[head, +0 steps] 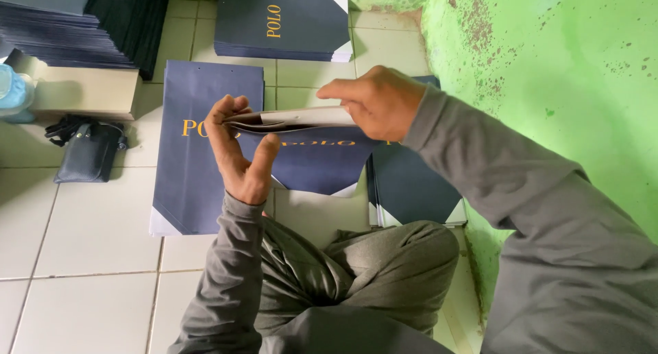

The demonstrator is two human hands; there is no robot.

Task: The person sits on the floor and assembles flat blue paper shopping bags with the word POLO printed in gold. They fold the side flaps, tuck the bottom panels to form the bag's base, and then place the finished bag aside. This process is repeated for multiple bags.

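Observation:
I hold a dark blue paper bag (322, 163) with gold lettering in front of me, its pale open mouth (295, 119) turned up toward the camera. My left hand (240, 152) grips the mouth's left end, thumb below and fingers curled over the rim. At the right end of the rim my right hand (377, 102) pinches the edge from above. The bag hangs over my folded legs in grey trousers (356, 272).
A flat blue bag (195, 182) lies on the white tiled floor to the left. Stacks of the same bags sit at the top centre (281, 25), top left (75, 25) and right by the green wall (411, 189). A small black pouch (86, 152) and a cardboard piece (82, 90) lie at the left.

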